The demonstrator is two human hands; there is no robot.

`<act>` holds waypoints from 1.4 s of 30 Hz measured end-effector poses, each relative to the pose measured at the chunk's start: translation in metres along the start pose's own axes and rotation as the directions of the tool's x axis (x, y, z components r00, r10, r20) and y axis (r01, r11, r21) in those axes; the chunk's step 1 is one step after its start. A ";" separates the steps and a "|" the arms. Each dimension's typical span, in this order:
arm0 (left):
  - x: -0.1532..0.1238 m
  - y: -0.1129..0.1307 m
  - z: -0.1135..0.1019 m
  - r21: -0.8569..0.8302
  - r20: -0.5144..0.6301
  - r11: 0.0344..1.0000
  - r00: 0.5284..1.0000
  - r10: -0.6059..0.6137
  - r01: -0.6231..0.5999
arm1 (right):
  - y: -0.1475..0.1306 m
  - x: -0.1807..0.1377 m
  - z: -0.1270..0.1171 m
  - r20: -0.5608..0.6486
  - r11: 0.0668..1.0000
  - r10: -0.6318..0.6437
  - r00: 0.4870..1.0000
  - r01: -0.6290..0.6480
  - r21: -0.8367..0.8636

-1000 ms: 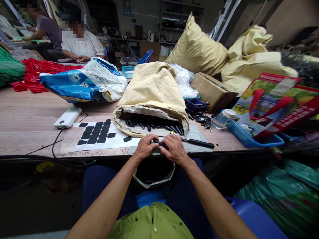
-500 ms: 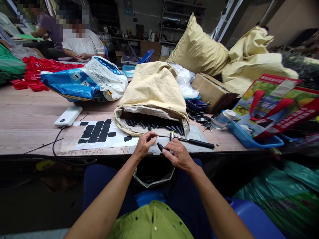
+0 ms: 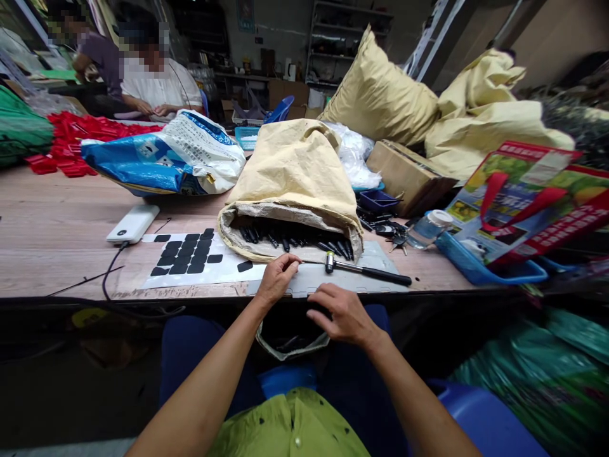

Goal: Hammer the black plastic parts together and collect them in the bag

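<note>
Alignment over the bag (image 3: 285, 355) is advised for the loosely spread right hand (image 3: 343, 314), contents unclear; the left hand (image 3: 276, 279) is pinched, apparently on a thin rod (image 3: 312, 262); black pieces (image 3: 335, 248) are held in the sack (image 3: 295, 168).

Soft light over the table (image 3: 52, 254), deep shadow beneath, dim background (image 3: 266, 38), stretched, blurry edges, faint sheen on green plastic (image 3: 547, 362)

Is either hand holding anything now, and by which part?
Right hand: thumb and fingers apart, nothing seen held. Left hand: fingertips together, perhaps pinching the end of something thin, but too small to tell for sure.
</note>
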State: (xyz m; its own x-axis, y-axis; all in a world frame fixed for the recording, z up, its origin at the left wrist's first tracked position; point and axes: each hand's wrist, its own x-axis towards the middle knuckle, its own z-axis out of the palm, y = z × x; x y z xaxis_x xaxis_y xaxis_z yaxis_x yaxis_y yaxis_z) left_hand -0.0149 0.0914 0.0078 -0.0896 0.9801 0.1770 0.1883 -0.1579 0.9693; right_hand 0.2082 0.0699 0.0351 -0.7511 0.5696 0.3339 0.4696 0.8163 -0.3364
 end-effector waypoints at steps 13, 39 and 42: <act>0.034 0.021 0.007 0.517 -0.389 0.744 0.891 -0.235 0.422 | 0.102 -0.008 0.003 -0.467 0.835 0.356 0.809 -0.501 -0.230; 0.001 0.001 0.004 0.637 0.113 0.749 0.983 0.144 -0.183 | 0.086 -0.007 -0.003 -0.587 0.811 0.295 0.754 -0.522 -0.263; 0.002 0.002 0.002 0.611 0.116 0.775 0.987 0.109 -0.157 | 0.066 -0.003 -0.007 -0.547 0.858 0.285 0.787 -0.464 -0.219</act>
State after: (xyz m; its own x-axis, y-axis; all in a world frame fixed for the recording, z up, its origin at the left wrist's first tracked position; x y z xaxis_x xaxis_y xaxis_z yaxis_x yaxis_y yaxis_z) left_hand -0.0128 0.0937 0.0096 0.0459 0.9645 0.2602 0.7582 -0.2033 0.6196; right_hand 0.2445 0.1226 0.0187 -0.2030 0.7337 0.6485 0.8533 0.4574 -0.2504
